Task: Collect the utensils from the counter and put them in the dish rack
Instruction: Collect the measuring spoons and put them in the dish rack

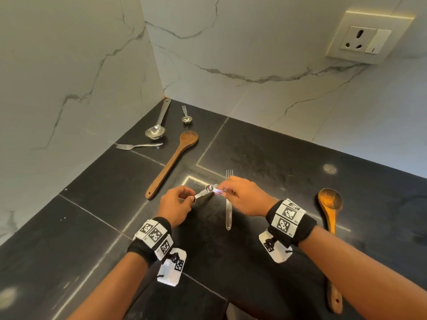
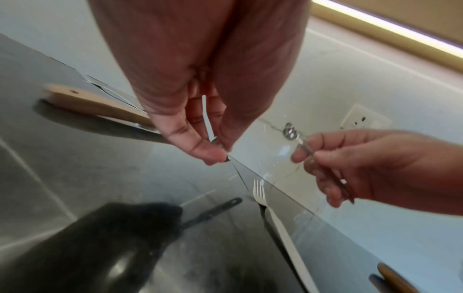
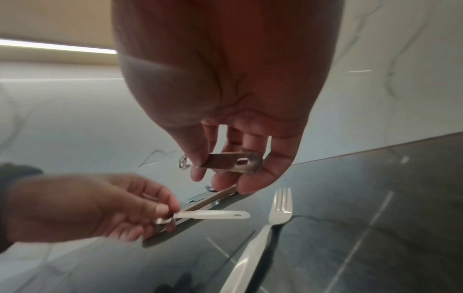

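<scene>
Both your forearms reach forward over the counter, hands raised off it and meeting near the middle, close but not touching. Each wrist carries a black band with white coded tags. Your left hand (image 1: 176, 204) is palm-down, fingers curled; thumb and forefinger pinch a small measuring spoon (image 1: 203, 192) at one end. Your right hand (image 1: 245, 196) is also palm-down, thumb and curled fingers (image 3: 263, 174) pinching the flat handle of a second spoon (image 3: 230, 162). Right hand sits slightly farther forward than left. Both wrists roughly level, elbows out of view.
</scene>
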Demonstrator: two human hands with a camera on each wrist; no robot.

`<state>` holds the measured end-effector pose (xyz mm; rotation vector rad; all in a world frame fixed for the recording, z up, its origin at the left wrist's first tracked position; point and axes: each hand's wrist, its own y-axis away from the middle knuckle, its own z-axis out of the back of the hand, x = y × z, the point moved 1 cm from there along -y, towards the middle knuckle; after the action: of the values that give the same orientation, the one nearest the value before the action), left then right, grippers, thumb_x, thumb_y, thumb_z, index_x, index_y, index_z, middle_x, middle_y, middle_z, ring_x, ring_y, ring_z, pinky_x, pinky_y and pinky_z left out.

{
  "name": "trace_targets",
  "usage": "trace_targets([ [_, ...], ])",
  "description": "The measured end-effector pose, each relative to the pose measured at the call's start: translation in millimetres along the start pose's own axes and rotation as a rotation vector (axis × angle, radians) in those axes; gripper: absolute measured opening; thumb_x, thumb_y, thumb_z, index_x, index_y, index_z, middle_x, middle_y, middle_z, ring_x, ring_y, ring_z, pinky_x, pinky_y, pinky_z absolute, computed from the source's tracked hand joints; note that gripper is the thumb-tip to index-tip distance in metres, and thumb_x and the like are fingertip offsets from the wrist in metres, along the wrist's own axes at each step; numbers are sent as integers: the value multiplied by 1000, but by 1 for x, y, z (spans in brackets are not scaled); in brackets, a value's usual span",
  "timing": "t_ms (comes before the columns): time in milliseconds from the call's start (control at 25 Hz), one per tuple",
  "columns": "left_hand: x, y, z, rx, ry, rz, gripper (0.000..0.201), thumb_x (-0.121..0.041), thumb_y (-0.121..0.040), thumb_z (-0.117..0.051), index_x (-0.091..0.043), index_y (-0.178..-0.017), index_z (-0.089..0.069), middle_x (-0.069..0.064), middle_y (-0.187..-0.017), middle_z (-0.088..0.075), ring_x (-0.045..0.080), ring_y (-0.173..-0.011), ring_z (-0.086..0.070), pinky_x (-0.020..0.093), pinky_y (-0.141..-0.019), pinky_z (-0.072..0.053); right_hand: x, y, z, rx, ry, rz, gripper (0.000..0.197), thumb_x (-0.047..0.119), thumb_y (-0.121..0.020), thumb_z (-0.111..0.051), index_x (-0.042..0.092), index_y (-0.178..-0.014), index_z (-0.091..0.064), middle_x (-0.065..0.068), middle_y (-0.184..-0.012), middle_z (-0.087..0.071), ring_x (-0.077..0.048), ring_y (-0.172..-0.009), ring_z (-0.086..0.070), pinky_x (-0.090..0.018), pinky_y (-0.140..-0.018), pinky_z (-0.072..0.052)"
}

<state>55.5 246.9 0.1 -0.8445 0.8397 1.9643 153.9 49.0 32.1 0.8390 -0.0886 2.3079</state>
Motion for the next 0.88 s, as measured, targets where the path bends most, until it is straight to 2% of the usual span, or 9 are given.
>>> trace_targets([
  [80, 0, 9, 12, -40, 114, -19, 14, -9, -92, -62, -19, -97, -71, 4, -90, -71, 15, -73, -67, 21, -66, -54, 9, -12, -9, 39, 48, 90, 29, 25, -102, -46, 30, -124, -65, 8, -92, -51, -11, -85, -51, -27, -76, -42],
  [200, 2, 20, 22, -32, 173, -41, 18, -10, -92, -63, -18, -104, -73, 1, -92, -73, 11, -80, -68, 23, -74, -57, 19, -25, -15, 41, 37, 172, 34, 22, -102, -47, 33, -128, -64, 15, -81, -41, -2, -75, -43, -17, -65, -29],
  [320, 7, 23, 25, -43, 192, -53, 19, -11, -89, -66, -19, -104, -74, -2, -93, -75, 10, -89, -70, 27, -81, -56, 22, -36, -14, 52, 14, 256, 33, 20, -99, -52, 34, -124, -67, 11, -83, -47, -4, -76, -46, -20, -66, -34],
  [440, 5, 22, 22, -53, 268, -41, 19, -9, -90, -66, -17, -106, -74, -1, -95, -75, 12, -91, -70, 25, -79, -57, 18, -43, -14, 84, -53, 295, 26, 21, -96, -58, 34, -116, -70, 7, -90, -57, -7, -82, -54, -27, -74, -47],
  [520, -2, 21, 17, -51, 316, -38, 19, -8, -91, -64, -14, -106, -73, 1, -96, -75, 13, -90, -71, 21, -74, -57, 14, -44, -13, 68, -103, 280, 21, 22, -95, -61, 31, -109, -72, 10, -92, -60, -7, -85, -57, -31, -77, -51],
  [600, -10, 13, 11, -45, 331, -49, 18, -7, -92, -63, -13, -104, -74, 2, -95, -75, 13, -89, -71, 20, -71, -56, 8, -47, -9, 20, -130, 252, 18, 23, -93, -63, 29, -108, -72, 13, -89, -58, -5, -84, -56, -27, -74, -48],
  [680, -19, 1, 8, -32, 337, -64, 19, -5, -92, -61, -14, -102, -74, 1, -94, -76, 12, -89, -71, 19, -69, -55, 2, -52, -1, -19, -127, 205, 19, 25, -93, -64, 29, -110, -72, 10, -89, -57, -6, -82, -54, -25, -73, -45],
  [800, -37, -23, 5, -15, 341, -106, 20, -3, -92, -60, -14, -99, -75, 2, -94, -75, 12, -90, -72, 18, -71, -55, -7, -63, 14, 24, -77, 147, 17, 29, -96, -57, 29, -109, -70, 3, -94, -62, -11, -85, -57, -31, -77, -49],
  [880, -51, -42, 4, -9, 326, -104, 19, -3, -92, -61, -11, -101, -74, 4, -97, -75, 14, -92, -71, 21, -75, -57, -13, -70, 25, 69, -90, 110, 19, 28, -100, -50, 26, -102, -69, 1, -89, -66, -15, -81, -60, -38, -76, -52],
])
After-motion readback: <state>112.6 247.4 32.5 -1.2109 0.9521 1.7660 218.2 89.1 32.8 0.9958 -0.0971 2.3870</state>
